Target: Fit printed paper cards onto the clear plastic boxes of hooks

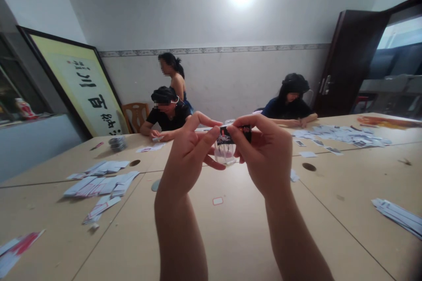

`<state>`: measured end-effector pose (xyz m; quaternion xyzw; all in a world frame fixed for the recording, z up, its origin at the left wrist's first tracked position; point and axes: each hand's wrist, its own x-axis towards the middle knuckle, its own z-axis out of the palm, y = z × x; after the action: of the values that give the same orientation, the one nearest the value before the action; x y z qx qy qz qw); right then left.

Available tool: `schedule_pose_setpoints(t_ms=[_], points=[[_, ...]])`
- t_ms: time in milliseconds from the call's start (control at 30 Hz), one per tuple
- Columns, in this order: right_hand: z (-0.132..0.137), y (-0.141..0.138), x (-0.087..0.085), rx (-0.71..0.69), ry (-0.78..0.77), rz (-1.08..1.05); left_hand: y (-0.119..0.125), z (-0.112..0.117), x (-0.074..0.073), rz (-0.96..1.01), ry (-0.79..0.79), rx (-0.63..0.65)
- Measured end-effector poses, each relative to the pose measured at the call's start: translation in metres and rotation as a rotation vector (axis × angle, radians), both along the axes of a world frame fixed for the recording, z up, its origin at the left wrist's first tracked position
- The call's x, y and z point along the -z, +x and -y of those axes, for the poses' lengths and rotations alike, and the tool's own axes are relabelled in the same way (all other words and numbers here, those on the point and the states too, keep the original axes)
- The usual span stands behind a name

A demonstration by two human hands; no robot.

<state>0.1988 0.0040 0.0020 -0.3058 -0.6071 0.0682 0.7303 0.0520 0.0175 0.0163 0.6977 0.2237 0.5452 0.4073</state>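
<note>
In front of me, raised above the table, a small see-through plastic container [227, 154] sits between my two hands. A black label with coloured print [225, 137] lies across its upper side. My left hand [189, 153] pinches the label's left end with thumb and index finger, while its other fingers curl beneath the container. My right hand [268, 149] presses its thumb on the label's right part, its fingers behind it. Whether the label is fully stuck down I cannot tell. Below the hands, a small red-edged white sticker [218, 201] lies on the table [231, 241].
Paper strips [99, 185] lie in piles on the left, near a stack of round metal-looking items [117, 142]. More papers [343, 135] spread at the right back. A bundle of strips [398, 217] is at the right edge. Two seated people [168, 116] [288, 103] work opposite; another person [178, 81] stands behind.
</note>
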Motion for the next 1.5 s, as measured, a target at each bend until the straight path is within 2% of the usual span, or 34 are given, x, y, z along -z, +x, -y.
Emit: schedule_pose_setpoints(t_ms=[733, 1067, 1200, 1367, 1500], points=[[-0.004, -0.005, -0.001, 0.059, -0.102, -0.111, 0.006, 0.006, -0.001, -0.046, 0.066, -0.174], [-0.016, 0.000, 0.002, -0.024, -0.183, -0.049, 0.005, 0.005, -0.001, -0.076, 0.067, -0.241], [-0.020, 0.004, 0.003, 0.028, -0.200, -0.009, 0.006, 0.001, 0.001, -0.099, 0.091, -0.245], [-0.023, 0.008, 0.001, 0.063, -0.177, 0.090, 0.010, -0.001, 0.002, -0.142, 0.151, -0.328], [-0.024, 0.009, 0.002, 0.191, -0.093, 0.195, 0.011, -0.001, 0.002, -0.164, 0.169, -0.355]])
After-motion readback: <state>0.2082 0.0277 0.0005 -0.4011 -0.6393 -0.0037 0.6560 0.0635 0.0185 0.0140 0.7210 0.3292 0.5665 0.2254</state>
